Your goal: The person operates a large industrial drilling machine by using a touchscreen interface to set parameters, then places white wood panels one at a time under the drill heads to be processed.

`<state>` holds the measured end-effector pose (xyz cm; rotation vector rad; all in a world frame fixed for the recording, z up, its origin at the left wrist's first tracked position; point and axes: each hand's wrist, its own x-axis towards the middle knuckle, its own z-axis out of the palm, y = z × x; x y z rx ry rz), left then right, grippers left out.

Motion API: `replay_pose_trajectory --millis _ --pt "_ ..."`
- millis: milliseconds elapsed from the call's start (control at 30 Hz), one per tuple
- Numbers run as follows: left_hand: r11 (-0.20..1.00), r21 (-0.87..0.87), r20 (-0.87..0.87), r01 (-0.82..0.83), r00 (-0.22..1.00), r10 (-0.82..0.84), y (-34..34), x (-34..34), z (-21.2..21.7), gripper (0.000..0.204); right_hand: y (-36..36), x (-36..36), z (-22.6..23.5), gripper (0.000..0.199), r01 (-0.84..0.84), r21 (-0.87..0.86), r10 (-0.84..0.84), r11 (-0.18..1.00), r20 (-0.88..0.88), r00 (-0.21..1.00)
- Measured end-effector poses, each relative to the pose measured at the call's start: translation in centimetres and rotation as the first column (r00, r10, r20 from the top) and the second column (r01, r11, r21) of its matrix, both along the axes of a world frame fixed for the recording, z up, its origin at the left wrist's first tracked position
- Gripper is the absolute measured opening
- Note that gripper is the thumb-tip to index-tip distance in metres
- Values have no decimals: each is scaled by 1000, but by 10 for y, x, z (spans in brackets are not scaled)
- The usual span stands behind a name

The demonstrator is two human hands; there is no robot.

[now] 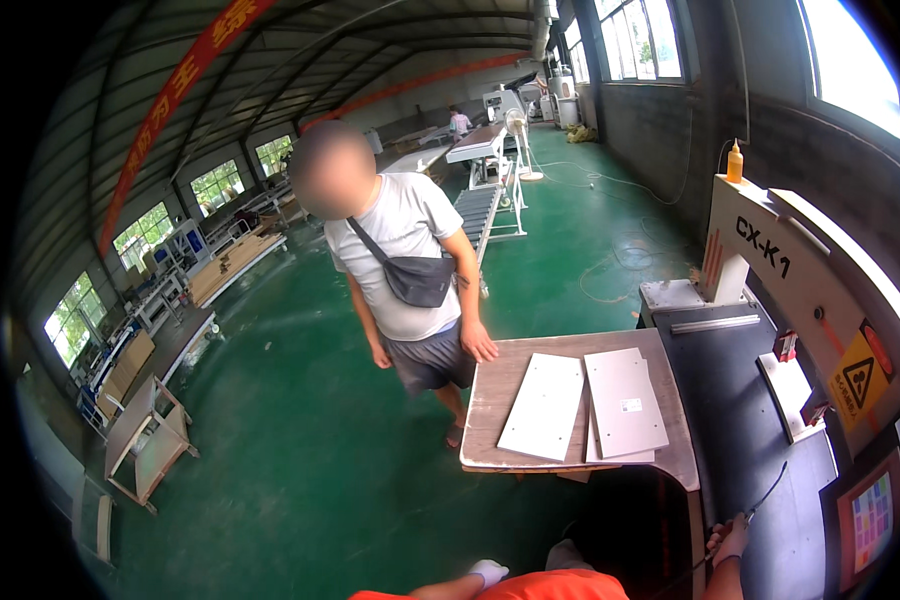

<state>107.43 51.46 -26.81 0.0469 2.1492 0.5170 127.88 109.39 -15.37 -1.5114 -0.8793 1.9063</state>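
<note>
My right hand [732,538] is closed round an air blow gun [767,493] with a long, thin, dark nozzle that bends upward over the black machine bed [740,400]. A thin dark line trails from that hand toward the lower edge. My left hand [489,572], in a white glove, is low beside my orange top; its fingers are too small and hidden to make out. Ahead, on a wood-grain table [485,425], lie a pale drilled panel [543,405] and, to its right, a small stack of similar panels [627,400], the top one bearing a white label.
A co-worker [400,250] in a grey shirt stands behind the table, one hand on its corner. The machine's white arm [820,260] spans the right, with an orange bottle [735,163] on top and a colour screen [871,522] below. A roller conveyor [478,215] stands farther back.
</note>
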Motion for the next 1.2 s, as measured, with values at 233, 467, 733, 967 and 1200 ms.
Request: replay_pose_trajectory --millis 233,467,733,967,1200 --pt "999 -33 30 -7 1000 8 -5 7 1 49 -2 1 -5 43 4 51 -4 999 8 1000" --pt "997 -22 -83 73 994 -74 -12 12 -11 50 -2 -2 0 42 1 -19 -1 1000 -16 1000" --pt "997 59 -25 -47 998 49 4 9 -8 45 -4 -1 7 41 -22 5 22 1000 -8 1000" --pt "1000 18 -3 9 1000 -9 1 8 -8 41 -5 4 4 40 -51 73 53 996 -17 998" --pt "999 13 -47 52 998 -52 -9 13 -6 45 -3 2 -2 41 -30 20 31 999 -32 999"
